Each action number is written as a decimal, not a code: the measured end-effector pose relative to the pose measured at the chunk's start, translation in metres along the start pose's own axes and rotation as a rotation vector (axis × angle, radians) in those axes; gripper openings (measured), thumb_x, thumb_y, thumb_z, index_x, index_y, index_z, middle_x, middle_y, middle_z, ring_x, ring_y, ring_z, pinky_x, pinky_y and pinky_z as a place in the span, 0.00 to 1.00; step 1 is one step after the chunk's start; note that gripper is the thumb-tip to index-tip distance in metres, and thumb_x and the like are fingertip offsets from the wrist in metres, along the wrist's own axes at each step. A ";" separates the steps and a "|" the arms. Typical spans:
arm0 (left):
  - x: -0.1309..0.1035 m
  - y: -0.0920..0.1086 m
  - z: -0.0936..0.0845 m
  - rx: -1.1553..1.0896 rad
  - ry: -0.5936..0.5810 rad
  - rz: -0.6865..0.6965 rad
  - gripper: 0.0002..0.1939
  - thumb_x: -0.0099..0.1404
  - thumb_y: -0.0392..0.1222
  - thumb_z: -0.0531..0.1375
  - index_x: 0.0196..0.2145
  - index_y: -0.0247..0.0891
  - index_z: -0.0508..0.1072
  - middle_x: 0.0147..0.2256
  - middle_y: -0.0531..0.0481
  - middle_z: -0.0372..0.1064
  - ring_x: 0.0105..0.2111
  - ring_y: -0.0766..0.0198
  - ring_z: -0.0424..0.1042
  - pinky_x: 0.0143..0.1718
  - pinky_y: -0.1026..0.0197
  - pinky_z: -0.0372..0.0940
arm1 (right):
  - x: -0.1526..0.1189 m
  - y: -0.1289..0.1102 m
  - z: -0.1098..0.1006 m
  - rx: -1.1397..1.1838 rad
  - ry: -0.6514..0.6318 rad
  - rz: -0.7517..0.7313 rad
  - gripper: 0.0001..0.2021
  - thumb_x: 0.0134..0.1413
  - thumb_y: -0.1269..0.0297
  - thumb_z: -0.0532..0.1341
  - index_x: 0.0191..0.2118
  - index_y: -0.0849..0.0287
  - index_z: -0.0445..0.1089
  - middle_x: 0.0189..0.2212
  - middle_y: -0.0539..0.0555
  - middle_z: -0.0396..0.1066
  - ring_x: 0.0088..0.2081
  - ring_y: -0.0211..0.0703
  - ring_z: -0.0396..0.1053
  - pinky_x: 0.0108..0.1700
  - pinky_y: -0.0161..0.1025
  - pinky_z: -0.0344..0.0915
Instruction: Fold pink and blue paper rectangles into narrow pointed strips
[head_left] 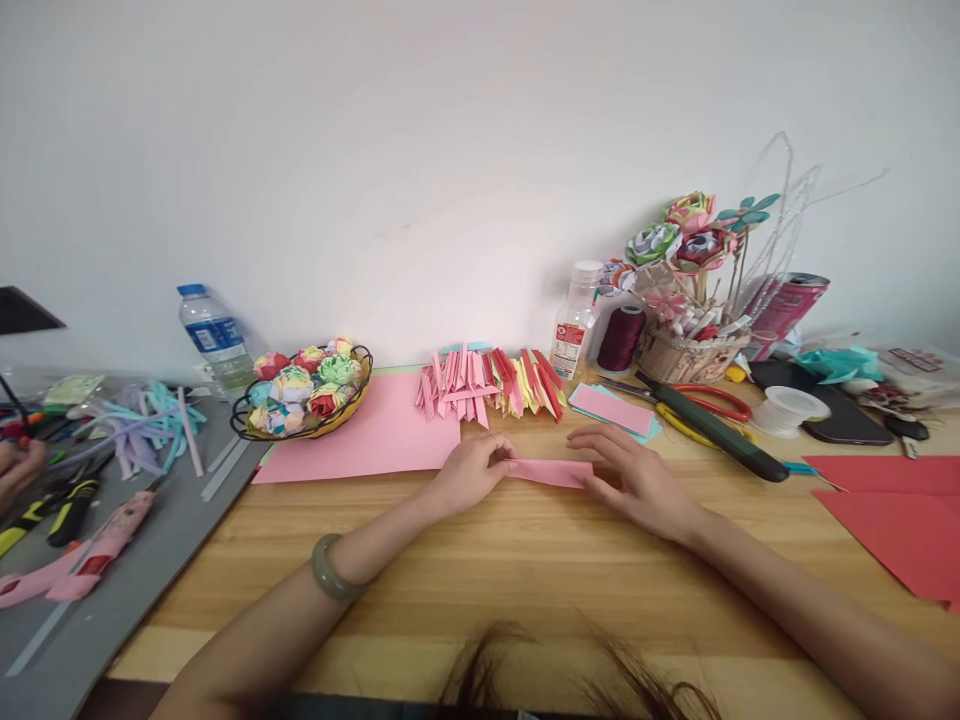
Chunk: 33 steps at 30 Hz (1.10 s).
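The left hand (478, 468) pinches the left end of a pink paper strip (551, 473) on the wooden table (480, 570), nearer than the folded pieces (469, 385). The right hand (634, 480) is spread, its thumb touching the strip's right end.

Rounded grey-green bangle (324, 572); thin finger ring (496, 440) (gold-toned, perhaps).

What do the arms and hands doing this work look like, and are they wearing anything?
They are a person's, without gloves; no sleeve shows on either forearm. A smooth, rounded grey-green bangle circles the left forearm, and the left hand seems to wear a thin ring. The right hand and its wrist show no jewellery.
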<state>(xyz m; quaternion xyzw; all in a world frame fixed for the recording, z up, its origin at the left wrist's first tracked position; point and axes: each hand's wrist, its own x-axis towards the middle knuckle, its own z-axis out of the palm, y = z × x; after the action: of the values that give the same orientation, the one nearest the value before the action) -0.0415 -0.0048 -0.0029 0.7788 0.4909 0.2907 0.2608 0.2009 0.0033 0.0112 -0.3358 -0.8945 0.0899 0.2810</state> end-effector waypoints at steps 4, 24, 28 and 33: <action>-0.001 0.003 0.002 -0.166 -0.008 -0.036 0.04 0.59 0.34 0.55 0.33 0.36 0.69 0.31 0.51 0.72 0.32 0.66 0.71 0.35 0.64 0.65 | 0.005 -0.004 0.011 0.167 -0.097 0.166 0.13 0.54 0.59 0.55 0.43 0.58 0.68 0.38 0.57 0.72 0.38 0.45 0.69 0.38 0.40 0.66; 0.002 -0.004 0.003 -0.201 -0.059 -0.073 0.05 0.58 0.31 0.54 0.34 0.35 0.68 0.29 0.52 0.72 0.30 0.67 0.70 0.33 0.65 0.63 | 0.016 0.018 0.018 0.659 -0.156 0.596 0.20 0.37 0.51 0.65 0.34 0.61 0.71 0.25 0.49 0.69 0.29 0.40 0.66 0.31 0.37 0.62; 0.002 -0.002 0.003 -0.193 -0.043 -0.100 0.05 0.57 0.32 0.55 0.33 0.35 0.69 0.26 0.53 0.70 0.28 0.67 0.69 0.31 0.66 0.62 | 0.017 0.020 0.010 0.659 -0.135 0.656 0.18 0.37 0.52 0.65 0.33 0.61 0.70 0.22 0.48 0.67 0.24 0.36 0.64 0.26 0.35 0.59; 0.001 0.002 0.002 -0.177 -0.030 -0.123 0.05 0.55 0.32 0.56 0.30 0.34 0.70 0.26 0.53 0.70 0.27 0.68 0.68 0.29 0.67 0.61 | 0.017 0.023 0.007 0.655 -0.167 0.649 0.16 0.39 0.55 0.64 0.32 0.62 0.68 0.22 0.48 0.67 0.23 0.34 0.62 0.24 0.33 0.57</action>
<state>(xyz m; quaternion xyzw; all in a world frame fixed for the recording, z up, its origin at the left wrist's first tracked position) -0.0383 -0.0047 -0.0032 0.7255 0.5061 0.3045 0.3532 0.1988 0.0320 0.0055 -0.4838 -0.6872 0.4773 0.2567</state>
